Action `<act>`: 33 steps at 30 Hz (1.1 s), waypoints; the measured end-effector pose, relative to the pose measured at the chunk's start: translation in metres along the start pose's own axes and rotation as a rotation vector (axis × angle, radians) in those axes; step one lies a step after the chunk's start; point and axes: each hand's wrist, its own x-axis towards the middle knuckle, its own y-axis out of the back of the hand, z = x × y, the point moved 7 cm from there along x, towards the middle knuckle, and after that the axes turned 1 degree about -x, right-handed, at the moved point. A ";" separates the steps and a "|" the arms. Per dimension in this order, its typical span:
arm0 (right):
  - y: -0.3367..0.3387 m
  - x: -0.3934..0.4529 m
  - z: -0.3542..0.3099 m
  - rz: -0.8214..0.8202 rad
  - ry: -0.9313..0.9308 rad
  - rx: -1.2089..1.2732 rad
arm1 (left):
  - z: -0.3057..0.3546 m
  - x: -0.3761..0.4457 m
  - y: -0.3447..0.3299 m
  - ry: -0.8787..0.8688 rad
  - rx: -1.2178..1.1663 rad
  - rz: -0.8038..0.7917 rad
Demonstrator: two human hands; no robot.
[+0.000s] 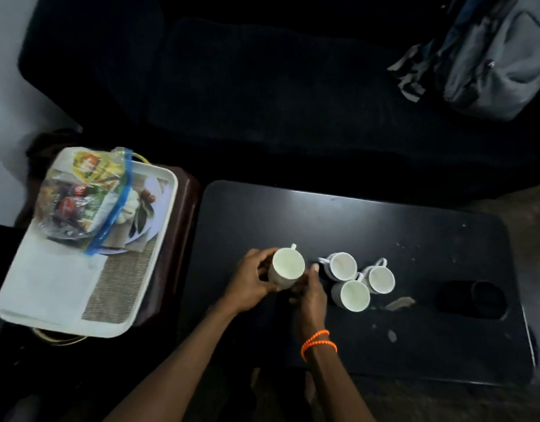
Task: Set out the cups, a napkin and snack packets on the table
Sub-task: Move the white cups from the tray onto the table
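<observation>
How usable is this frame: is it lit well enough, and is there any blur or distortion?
Head view: dim overall, so the black table and the sofa behind nearly merge; the white cups and tray stand out. The snack bag is slightly smeared, as is the tray's left edge. Wide-angle bending curves the table's edges. Both hands, left and right, read clearly.

Black table (384, 233) with three white cups (355, 280) clustered upright mid-surface, scattered scraps (399, 303) just beside them.
</observation>
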 end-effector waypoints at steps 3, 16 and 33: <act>0.036 0.003 0.026 0.062 -0.083 0.042 | -0.013 -0.003 -0.039 -0.060 0.131 -0.024; 0.093 0.014 0.056 0.186 -0.171 0.131 | -0.030 0.004 -0.109 -0.086 0.323 -0.019; 0.208 0.053 -0.076 0.355 0.621 -0.770 | -0.003 -0.060 -0.131 -0.035 0.210 0.501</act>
